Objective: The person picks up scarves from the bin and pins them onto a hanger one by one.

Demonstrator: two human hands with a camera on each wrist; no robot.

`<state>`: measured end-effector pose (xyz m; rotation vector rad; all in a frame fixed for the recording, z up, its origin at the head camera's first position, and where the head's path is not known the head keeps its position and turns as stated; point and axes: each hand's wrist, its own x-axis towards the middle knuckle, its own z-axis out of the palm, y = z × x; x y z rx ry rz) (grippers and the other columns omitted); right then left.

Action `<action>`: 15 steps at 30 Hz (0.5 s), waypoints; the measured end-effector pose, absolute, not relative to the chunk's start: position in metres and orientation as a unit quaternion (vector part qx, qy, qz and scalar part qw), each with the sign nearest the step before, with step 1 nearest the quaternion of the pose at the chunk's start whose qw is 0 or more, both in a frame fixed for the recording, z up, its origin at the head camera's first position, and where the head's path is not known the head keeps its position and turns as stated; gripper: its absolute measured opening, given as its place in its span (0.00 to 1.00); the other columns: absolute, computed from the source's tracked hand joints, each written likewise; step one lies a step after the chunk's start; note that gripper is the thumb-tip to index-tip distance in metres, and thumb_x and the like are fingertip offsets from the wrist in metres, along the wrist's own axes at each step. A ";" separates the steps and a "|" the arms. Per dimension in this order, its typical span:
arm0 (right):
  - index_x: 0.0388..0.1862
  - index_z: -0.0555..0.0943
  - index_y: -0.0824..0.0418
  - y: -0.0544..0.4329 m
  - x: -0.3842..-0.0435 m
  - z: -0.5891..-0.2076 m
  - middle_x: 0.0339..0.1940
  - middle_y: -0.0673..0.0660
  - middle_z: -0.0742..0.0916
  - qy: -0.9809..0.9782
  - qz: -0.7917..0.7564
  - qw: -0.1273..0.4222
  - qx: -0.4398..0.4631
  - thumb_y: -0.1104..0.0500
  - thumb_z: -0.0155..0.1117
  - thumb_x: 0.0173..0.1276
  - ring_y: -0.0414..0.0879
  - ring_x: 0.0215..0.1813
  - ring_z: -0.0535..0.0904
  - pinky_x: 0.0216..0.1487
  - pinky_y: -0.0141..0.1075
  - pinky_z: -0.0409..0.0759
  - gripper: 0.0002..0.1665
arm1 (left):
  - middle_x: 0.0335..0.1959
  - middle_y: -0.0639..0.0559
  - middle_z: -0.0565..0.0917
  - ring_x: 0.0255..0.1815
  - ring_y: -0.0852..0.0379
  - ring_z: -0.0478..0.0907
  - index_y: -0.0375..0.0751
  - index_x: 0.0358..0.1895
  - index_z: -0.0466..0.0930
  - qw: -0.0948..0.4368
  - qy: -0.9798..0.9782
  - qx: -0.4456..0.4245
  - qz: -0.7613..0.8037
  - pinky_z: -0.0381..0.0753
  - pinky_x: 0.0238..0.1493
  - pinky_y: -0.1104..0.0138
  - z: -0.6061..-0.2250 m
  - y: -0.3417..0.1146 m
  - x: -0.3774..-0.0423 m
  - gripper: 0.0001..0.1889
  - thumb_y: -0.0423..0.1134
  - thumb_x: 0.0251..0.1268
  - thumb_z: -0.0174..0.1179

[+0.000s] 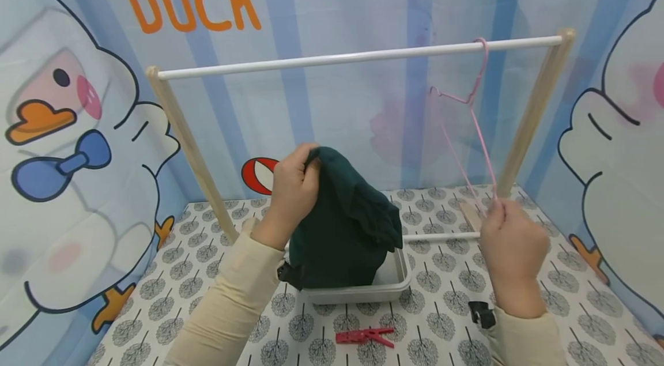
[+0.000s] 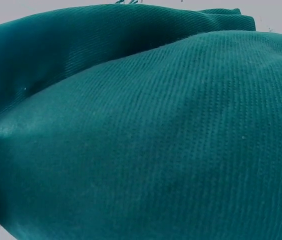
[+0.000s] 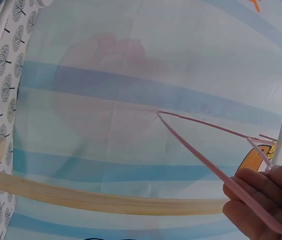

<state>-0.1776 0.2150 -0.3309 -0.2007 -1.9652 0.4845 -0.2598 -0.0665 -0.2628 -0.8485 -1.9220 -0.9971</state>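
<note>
A dark green cloth (image 1: 342, 227), finely ribbed in the left wrist view, hangs over the white tray (image 1: 358, 297). My left hand (image 1: 298, 187) pinches its upper edge between thumb and fingers. Folds of the cloth droop to the right, and its lower part overlaps the tray. On the right, a thin pink clothes hanger (image 1: 483, 147) hangs by its hook from the white rod (image 1: 337, 59). It is tilted, and my right hand (image 1: 513, 245) grips its lower corner. The right wrist view shows the hanger (image 3: 200, 154) running into the curled fingers (image 3: 253, 195).
Wooden posts (image 1: 194, 153) hold up the rod at both ends. A lower white bar (image 1: 441, 236) runs behind the tray. A red clothespin (image 1: 363, 336) lies on the tree-patterned tabletop in front. A duck-printed blue curtain (image 1: 332, 3) closes off the back and sides.
</note>
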 end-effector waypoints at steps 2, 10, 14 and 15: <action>0.26 0.79 0.75 0.216 -0.177 -0.330 0.12 0.69 0.79 -0.813 0.204 0.540 -0.077 0.64 0.53 0.67 0.54 0.08 0.63 0.13 0.38 0.53 0.15 | 0.28 0.39 0.81 0.17 0.53 0.72 0.30 0.39 0.78 0.397 -0.757 -0.338 -0.394 0.71 0.20 0.65 -0.263 -0.066 -0.260 0.09 0.25 0.66 0.47; 0.25 0.79 0.74 0.217 -0.172 -0.319 0.15 0.70 0.80 -0.794 0.207 0.569 -0.054 0.63 0.56 0.66 0.59 0.10 0.69 0.12 0.35 0.52 0.15 | 0.28 0.39 0.81 0.16 0.53 0.71 0.30 0.39 0.77 0.391 -0.760 -0.338 -0.394 0.71 0.20 0.65 -0.264 -0.066 -0.259 0.09 0.25 0.66 0.46; 0.25 0.80 0.73 0.216 -0.168 -0.311 0.17 0.70 0.81 -0.783 0.219 0.581 -0.043 0.64 0.57 0.66 0.60 0.11 0.71 0.11 0.32 0.50 0.14 | 0.29 0.38 0.81 0.16 0.53 0.70 0.30 0.40 0.77 0.387 -0.762 -0.337 -0.394 0.71 0.20 0.65 -0.265 -0.067 -0.259 0.09 0.25 0.66 0.45; 0.24 0.80 0.73 0.215 -0.167 -0.309 0.16 0.70 0.81 -0.780 0.223 0.584 -0.040 0.65 0.57 0.65 0.60 0.10 0.70 0.10 0.31 0.49 0.13 | 0.29 0.38 0.81 0.15 0.53 0.70 0.30 0.40 0.77 0.388 -0.762 -0.337 -0.393 0.71 0.19 0.65 -0.265 -0.067 -0.259 0.09 0.25 0.66 0.45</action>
